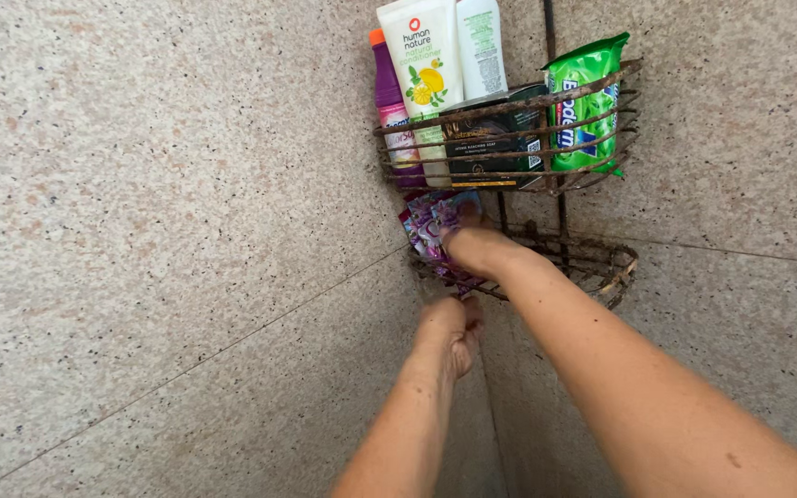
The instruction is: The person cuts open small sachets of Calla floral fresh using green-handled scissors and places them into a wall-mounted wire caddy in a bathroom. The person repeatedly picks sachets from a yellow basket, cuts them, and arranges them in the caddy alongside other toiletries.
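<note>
My right hand reaches into the lower rusty wire corner basket and grips a bunch of purple sachets at its left side. Just below that basket, my left hand is curled near the hanging end of the sachets; whether it touches or holds anything is hidden. The upper rusty wire basket hangs directly above both hands.
The upper basket holds a white tube, a white bottle, a purple bottle with an orange cap, a dark box and a green packet. Speckled stone tile walls meet in the corner.
</note>
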